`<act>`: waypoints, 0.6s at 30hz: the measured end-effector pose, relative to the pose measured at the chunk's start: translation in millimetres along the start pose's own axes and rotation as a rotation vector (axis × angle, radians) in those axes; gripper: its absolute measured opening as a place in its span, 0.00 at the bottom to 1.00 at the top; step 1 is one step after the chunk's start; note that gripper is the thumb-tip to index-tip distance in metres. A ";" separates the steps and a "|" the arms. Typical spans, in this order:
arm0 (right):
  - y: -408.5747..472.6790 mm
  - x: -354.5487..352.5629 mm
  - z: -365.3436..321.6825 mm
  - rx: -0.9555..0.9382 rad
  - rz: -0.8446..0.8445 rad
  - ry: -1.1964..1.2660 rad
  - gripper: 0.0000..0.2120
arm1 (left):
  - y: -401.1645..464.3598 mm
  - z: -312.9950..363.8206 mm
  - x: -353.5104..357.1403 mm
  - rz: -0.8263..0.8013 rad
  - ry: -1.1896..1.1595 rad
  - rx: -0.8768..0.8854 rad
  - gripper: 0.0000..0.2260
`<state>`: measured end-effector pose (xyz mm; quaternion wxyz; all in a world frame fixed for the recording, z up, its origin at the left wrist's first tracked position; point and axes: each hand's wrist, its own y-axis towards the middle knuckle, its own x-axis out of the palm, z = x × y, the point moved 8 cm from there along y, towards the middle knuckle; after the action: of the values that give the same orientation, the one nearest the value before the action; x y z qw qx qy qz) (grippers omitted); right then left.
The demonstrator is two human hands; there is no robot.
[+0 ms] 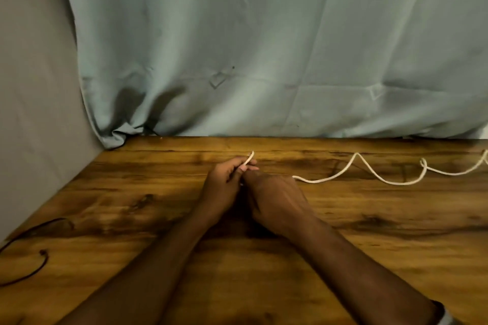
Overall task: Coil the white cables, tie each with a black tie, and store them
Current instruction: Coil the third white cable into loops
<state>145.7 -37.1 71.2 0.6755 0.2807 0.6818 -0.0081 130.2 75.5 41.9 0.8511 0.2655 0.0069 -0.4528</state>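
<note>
Both hands meet over the middle of the wooden table (343,258). The left hand (224,182) has its fingers curled and pinches the end part of the white cable (351,166) between thumb and fingers; a short piece of the cable stands up above the fingers. The right hand (274,198) lies just beside the left one, touching it, with its back turned up. Its fingers are bent under, and I cannot tell for sure if they hold the cable, but the cable comes out directly from its far side.

From there the cable runs to the right on the table in loose waves, rises to a peak, makes a small loop and goes on to the right edge of the view.

A thin black tie (29,266) lies on the left part of the table, well apart from the hands. Behind the table hangs a pale green cloth (264,47).
</note>
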 end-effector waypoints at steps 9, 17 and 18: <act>-4.3 -16.2 48.9 0.113 0.263 0.244 0.08 | 3.2 -5.0 24.6 -0.341 -0.310 -0.164 0.12; -7.5 -10.9 70.0 0.165 0.303 0.600 0.09 | -9.8 7.7 28.0 -0.533 -0.359 -0.209 0.13; -8.4 -10.3 70.5 0.186 0.306 0.663 0.09 | -10.9 9.3 27.9 -0.550 -0.375 -0.214 0.13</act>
<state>206.3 -75.5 71.6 0.3830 0.4268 0.8100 0.1225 136.1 45.0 38.0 0.7066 0.0753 -0.0311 -0.7030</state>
